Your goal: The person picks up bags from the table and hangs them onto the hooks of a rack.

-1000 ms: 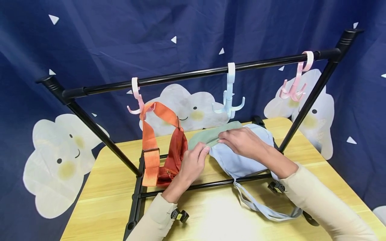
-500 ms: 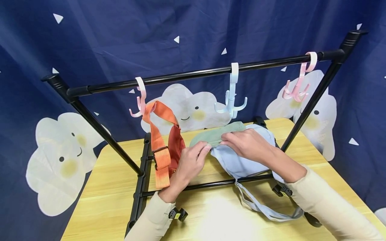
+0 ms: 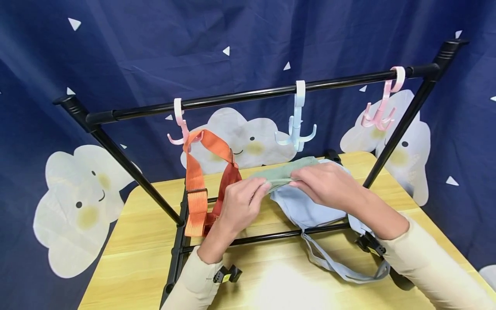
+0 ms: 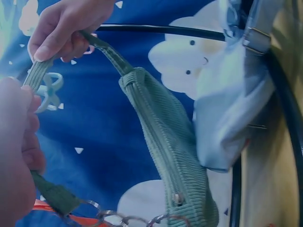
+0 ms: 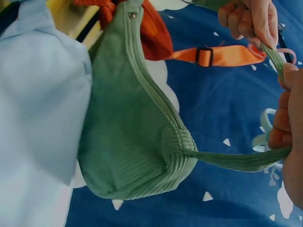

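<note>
A green corduroy shoulder bag (image 4: pixel 165 137) with a zipper hangs from its strap (image 5: pixel 236 161) below my two hands. My left hand (image 3: pixel 242 200) pinches the strap between thumb and fingers. Close beside it, my right hand (image 3: pixel 327 183) pinches the same strap, with a short stretch (image 4: pixel 38 73) of it running between the hands. In the head view, my hands partly hide the green bag, which overlaps a light blue bag (image 3: pixel 310 206). The blue hook hanger (image 3: pixel 296 125) is just above and behind my right hand.
A black rack bar (image 3: pixel 240 97) crosses above the wooden table (image 3: pixel 143 241). Pink hook hangers hang at its left (image 3: pixel 180 125) and right (image 3: pixel 381 105). An orange-red bag (image 3: pixel 197 185) hangs by its strap from the left one. The light blue bag's strap (image 3: pixel 341 269) trails toward the front.
Both hands have risen a little toward the camera with the green bag's strap, and the gap between them has widened slightly. The orange strap has swung and turned.
</note>
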A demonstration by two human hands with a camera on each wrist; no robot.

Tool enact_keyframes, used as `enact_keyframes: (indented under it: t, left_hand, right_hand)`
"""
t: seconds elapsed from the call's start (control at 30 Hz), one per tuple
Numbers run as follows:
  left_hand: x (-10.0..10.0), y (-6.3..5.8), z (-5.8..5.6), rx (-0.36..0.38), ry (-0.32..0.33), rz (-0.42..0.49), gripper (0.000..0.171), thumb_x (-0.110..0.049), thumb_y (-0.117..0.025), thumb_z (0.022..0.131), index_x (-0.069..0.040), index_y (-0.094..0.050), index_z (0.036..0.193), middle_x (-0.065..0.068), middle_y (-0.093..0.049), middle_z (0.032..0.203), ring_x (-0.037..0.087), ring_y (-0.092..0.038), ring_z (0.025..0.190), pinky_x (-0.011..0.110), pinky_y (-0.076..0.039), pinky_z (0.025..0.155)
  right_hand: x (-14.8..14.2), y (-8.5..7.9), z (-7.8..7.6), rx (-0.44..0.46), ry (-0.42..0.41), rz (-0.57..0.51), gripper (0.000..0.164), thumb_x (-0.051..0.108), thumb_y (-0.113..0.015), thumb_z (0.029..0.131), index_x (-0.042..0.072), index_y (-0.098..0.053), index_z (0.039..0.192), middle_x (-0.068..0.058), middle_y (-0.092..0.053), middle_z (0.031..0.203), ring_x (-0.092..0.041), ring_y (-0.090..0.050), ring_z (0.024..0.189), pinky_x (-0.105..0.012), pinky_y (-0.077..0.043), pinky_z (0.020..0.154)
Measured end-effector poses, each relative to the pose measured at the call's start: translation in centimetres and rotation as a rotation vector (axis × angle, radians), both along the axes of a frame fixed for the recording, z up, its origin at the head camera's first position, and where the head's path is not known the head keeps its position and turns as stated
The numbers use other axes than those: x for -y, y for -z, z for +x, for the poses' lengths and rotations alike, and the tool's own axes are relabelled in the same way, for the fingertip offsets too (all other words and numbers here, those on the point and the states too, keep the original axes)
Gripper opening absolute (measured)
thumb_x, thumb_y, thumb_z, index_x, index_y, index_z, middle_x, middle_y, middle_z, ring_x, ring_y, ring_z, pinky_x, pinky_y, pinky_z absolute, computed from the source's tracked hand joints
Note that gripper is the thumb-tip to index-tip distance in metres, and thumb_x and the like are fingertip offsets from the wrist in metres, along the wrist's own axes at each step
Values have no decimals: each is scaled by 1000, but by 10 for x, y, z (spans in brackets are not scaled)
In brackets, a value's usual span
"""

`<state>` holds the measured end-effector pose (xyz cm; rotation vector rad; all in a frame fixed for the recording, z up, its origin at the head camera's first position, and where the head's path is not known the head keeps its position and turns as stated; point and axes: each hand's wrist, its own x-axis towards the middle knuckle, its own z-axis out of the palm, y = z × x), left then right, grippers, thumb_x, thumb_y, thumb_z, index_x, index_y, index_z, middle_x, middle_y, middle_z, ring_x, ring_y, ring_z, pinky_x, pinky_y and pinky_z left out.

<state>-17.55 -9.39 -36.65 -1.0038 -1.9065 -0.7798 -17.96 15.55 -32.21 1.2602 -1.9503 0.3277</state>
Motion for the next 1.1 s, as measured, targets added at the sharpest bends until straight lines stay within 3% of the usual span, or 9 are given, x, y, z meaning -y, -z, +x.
enact_keyframes:
  t: [0.23, 0.5, 0.77, 1.1]
  left_hand:
    - [2, -21, 3, -1, 31, -40, 26, -26, -56, 108, -8, -71, 94, 1, -54, 76, 14, -50, 67, 27, -43, 61]
    - [-1, -42, 3, -5, 60, -66, 21, -23, -61, 105, -8, -72, 96, 4, -56, 87, 18, -51, 77, 30, -45, 70]
    - [-3, -54, 3, 85, 90, -79, 11, -16, -66, 101, -7, -73, 96, 5, -50, 85, 17, -48, 77, 27, -43, 68]
    - [-6, -74, 1, 179, 144, -44, 7, -12, -72, 97, -5, -74, 97, 4, -57, 83, 13, -54, 73, 25, -46, 67]
  right_hand:
    - [-7, -12, 6, -44, -31, 2, 38, 33, -38, 114, 6, -63, 103, 3, -67, 84, -11, -64, 70, -31, -57, 63]
    - [-16, -25, 10, -33, -51, -10, 37, 31, -40, 113, 4, -64, 102, 1, -66, 85, -12, -60, 70, -31, -55, 64]
    - [-24, -39, 17, 40, -10, 24, 37, 32, -39, 113, 5, -64, 106, 2, -57, 79, -11, -51, 68, -27, -46, 61]
    - [-38, -62, 23, 122, -18, 15, 37, 35, -42, 112, 10, -67, 99, 5, -61, 84, -6, -51, 73, -21, -44, 65]
